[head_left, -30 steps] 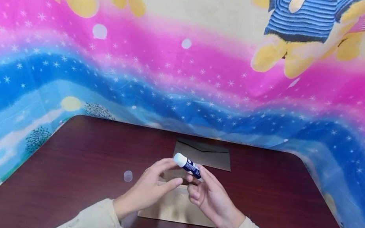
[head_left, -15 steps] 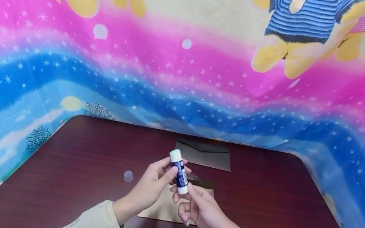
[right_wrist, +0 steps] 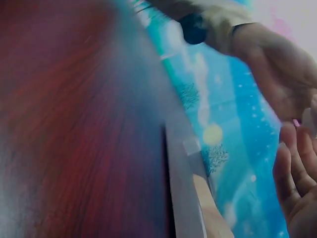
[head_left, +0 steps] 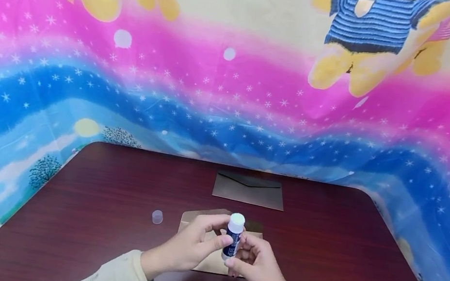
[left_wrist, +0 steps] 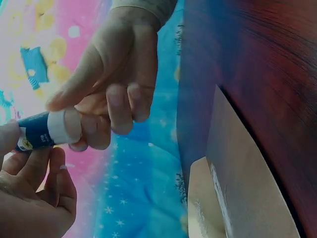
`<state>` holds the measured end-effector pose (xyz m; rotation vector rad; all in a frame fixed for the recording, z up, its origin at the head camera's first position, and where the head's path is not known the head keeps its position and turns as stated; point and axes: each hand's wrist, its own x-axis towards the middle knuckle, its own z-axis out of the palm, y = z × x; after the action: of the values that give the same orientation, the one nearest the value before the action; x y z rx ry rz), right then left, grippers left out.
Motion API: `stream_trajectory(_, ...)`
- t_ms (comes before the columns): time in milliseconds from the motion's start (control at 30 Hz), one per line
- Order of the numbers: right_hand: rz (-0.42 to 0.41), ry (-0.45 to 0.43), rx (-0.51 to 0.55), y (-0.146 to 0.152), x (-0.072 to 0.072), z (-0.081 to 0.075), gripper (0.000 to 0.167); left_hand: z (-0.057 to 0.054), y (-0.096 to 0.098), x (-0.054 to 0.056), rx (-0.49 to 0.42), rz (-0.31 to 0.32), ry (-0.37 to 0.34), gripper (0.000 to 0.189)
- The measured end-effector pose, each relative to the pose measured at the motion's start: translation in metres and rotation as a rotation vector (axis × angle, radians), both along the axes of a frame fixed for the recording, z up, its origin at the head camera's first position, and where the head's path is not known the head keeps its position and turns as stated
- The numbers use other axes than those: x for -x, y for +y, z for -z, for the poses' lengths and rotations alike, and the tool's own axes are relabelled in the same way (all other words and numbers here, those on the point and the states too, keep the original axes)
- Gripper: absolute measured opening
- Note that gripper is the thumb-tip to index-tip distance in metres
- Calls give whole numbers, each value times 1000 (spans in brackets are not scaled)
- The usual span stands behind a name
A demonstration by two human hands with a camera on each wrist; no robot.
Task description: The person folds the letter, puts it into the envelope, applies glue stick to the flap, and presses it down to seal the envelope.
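Note:
A glue stick (head_left: 231, 244) with a dark blue label stands nearly upright between my hands, its white top end pointing up. My left hand (head_left: 192, 245) holds it around the labelled body, thumb on the near side. My right hand (head_left: 269, 276) pinches the white lower end between thumb and fingers. In the left wrist view the same glue stick (left_wrist: 37, 131) shows its white base at the right hand's fingertips. Beneath both hands lies a tan envelope (head_left: 212, 263) with its flap raised, partly hidden by them. The right wrist view shows mostly fingers, the stick nearly out of frame.
A small clear cap (head_left: 157, 217) lies on the table left of the tan envelope. Farther back rests a dark grey-brown envelope (head_left: 249, 192), flap side up. The dark red table (head_left: 109, 201) reaches a printed cloth (head_left: 227, 126) hanging behind it.
The glue stick passed from the right hand's tilted hold into the left hand, with the right hand now at its lower end. Both hands have since moved lower and slightly right, the stick turning more upright.

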<state>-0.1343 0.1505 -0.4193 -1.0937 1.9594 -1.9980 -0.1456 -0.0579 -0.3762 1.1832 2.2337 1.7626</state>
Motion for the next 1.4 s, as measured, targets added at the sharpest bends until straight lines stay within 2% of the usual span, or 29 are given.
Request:
stream_trajectory(67,13,35,-39,1,-1,0,18,1,0,-2,19,-9,-7,29)
stream_trajectory(200,-73,84,-93,5,-1,-1,32,3,0,-2,-6,-3,-29,30)
stream_trajectory(267,-98,61,-114,6,0,-2,34,5,-1,-3,-24,15,-39,29)
stream_trajectory(367,-79,40,-131,4,-1,-3,29,6,-1,-3,-21,22,-27,30)
stream_trajectory(467,-14,20,-106,2,-2,-2,24,8,0,-4,-8,4,11,31)
stream_trajectory(567,46,12,-66,1,-3,-1,27,8,1,-5,4,-28,62,31)
stream_trajectory(800,-105,57,-20,6,-2,-1,24,10,3,-6,-17,1,52,28)
stream_trajectory(967,1,2,-18,2,-3,-1,27,11,4,-8,16,-22,81,31)
stream_trajectory(1033,-3,-1,-8,3,-4,0,29,12,4,-8,6,-21,75,30)
stream_trajectory(1167,-78,21,2,6,-1,0,26,12,3,-8,-29,-18,25,30)
stream_trajectory(1333,-16,-65,-26,4,-1,-1,25,12,4,-8,-36,-15,13,31)
stream_trajectory(1400,-14,-68,-24,5,-1,-1,26,12,4,-7,-41,-17,17,31)
